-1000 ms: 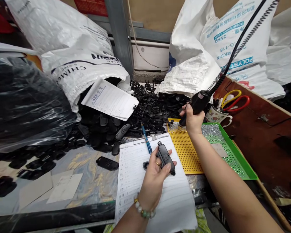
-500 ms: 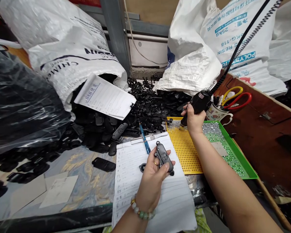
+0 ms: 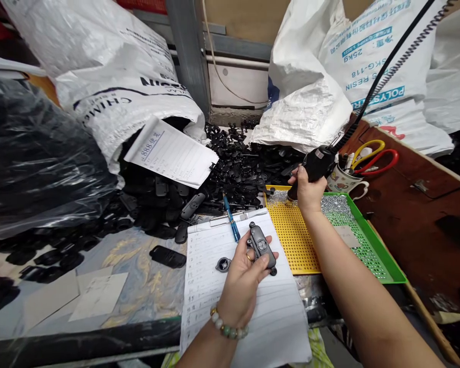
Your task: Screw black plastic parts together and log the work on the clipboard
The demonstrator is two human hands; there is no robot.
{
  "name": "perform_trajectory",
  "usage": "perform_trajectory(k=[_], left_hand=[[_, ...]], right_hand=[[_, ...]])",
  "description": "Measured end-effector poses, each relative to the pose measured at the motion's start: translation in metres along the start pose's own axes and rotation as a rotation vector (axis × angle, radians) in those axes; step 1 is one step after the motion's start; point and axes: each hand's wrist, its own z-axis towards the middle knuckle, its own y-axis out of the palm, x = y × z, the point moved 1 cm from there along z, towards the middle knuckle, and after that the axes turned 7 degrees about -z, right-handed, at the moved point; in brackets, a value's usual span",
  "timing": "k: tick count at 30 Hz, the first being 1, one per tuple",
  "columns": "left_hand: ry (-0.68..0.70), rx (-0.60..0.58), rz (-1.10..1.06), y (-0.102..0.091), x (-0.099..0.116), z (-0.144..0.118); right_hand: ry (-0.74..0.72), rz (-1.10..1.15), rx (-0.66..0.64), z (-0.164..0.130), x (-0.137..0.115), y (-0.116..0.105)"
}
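Left hand [image 3: 245,278] pinches black plastic key-fob shell [image 3: 262,247] over clipboard [image 3: 230,286]; light, rigid, best held by edges. Right hand [image 3: 308,191] wraps electric screwdriver [image 3: 314,166] above far yellow screw tray [image 3: 295,240].

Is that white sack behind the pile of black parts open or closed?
Open: the white sack lies tipped, black parts spilling from its mouth.

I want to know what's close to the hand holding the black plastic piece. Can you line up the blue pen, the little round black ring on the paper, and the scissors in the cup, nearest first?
From the left hand:
1. Round black ring, just left of it on the paper.
2. Blue pen, a bit farther, up by the clipboard's clip.
3. Scissors, far off to the upper right, in the cup.
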Motion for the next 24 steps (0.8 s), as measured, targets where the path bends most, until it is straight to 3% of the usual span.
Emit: perform_trajectory(k=[4,8,11,14,18,24], left_hand=[[0.019,-0.004,-0.032,0.001,0.0,-0.001],[0.012,0.016,-0.046,0.003,0.0,0.0],[0.014,0.022,-0.041,0.004,0.0,0.001],[0.024,0.033,-0.049,0.006,0.0,0.003],[0.028,0.068,-0.072,0.008,0.0,0.002],[0.034,0.076,-0.125,0.01,0.003,0.001]], right_hand=[[-0.023,0.062,0.038,0.005,-0.013,-0.003],[-0.059,0.23,0.054,-0.001,-0.058,-0.012],[-0.03,0.339,-0.074,-0.027,-0.101,-0.018],[0.023,0.399,-0.268,-0.061,-0.127,-0.018],[0.056,0.446,-0.442,-0.088,-0.133,-0.01],[0.039,0.418,-0.483,-0.084,-0.133,-0.008]])
